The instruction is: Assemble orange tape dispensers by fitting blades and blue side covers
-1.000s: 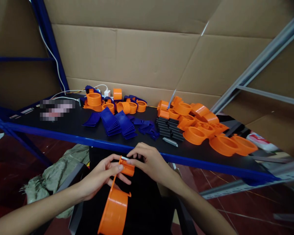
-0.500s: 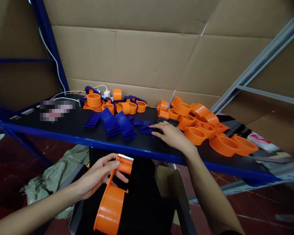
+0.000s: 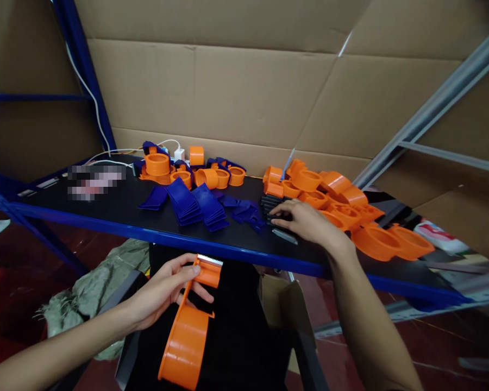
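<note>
Orange tape dispenser (image 3: 182, 326) is at seven o'clock in the view, clamped near its toothed blade (image 3: 209, 260) by the left hand (image 3: 167, 293); its round drum (image 3: 186, 347) lies at five o'clock from that hand. Well apart from it, at two o'clock, the right hand (image 3: 303, 220) has its fingers at the black strips (image 3: 269, 203); I cannot tell whether they grip one. Small blue pieces (image 3: 246, 212) lie at nine o'clock from that hand.

Table (image 3: 110, 212); cardboard wall (image 3: 261, 98) behind. On table, L to R: plate stacks (image 3: 183, 201), small pcs (image 3: 244, 210), strip rows (image 3: 269, 202), ring pile (image 3: 346, 203); ring cluster (image 3: 206, 178) behind plate stacks, near wall. R hand (image 3: 303, 218) at strip rows; L hand (image 3: 167, 285) before table edge w/ dispenser (image 3: 185, 345).
</note>
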`<state>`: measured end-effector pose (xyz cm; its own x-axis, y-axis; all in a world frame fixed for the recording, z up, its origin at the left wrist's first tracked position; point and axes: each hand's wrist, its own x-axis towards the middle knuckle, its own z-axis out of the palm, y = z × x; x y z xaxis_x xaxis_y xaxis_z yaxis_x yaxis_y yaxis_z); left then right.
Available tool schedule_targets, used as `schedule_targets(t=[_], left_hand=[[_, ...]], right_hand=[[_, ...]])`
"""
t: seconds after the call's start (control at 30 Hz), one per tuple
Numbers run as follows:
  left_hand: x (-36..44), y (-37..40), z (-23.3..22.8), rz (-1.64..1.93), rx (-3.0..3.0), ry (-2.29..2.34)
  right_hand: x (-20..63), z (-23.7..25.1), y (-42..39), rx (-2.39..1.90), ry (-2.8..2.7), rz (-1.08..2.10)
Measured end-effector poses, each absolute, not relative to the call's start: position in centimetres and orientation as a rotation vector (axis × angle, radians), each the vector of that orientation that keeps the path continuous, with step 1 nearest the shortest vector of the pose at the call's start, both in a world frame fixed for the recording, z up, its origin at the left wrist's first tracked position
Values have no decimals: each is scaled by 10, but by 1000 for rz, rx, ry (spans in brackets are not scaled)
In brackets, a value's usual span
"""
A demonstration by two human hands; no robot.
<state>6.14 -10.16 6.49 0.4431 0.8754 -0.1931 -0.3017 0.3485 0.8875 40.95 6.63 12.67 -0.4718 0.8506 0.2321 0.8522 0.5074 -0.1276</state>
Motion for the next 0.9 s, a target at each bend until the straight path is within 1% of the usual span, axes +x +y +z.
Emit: schedule_targets(t=[0.13,0.33,0.47,0.57,0.63,0.73,0.83,0.9], left_hand=[[61,-101,64,866,912,779],[61,-102,67,863,928,789],[62,-103,64,879,926,789],[62,-103,62,899,913,787],[62,-102,62,945,889,778],[64,-103,62,1021,857,751],[66,-104,63,1063,833,722],[67,-105,63,1078,820,706]], right_hand=[[410,124,65,-1345,-2485,-1],[410,124,69,-1325,-2526,52],[411,132,66,-1279,-2516,96],[408,142,53,-1175,-2406,35],[398,148,37,-1040,-2341,3],[367,147,5,-806,-2363,68],[327,135,-27,-679,-2418,115],[302,123,-40,-658,-2450,80]])
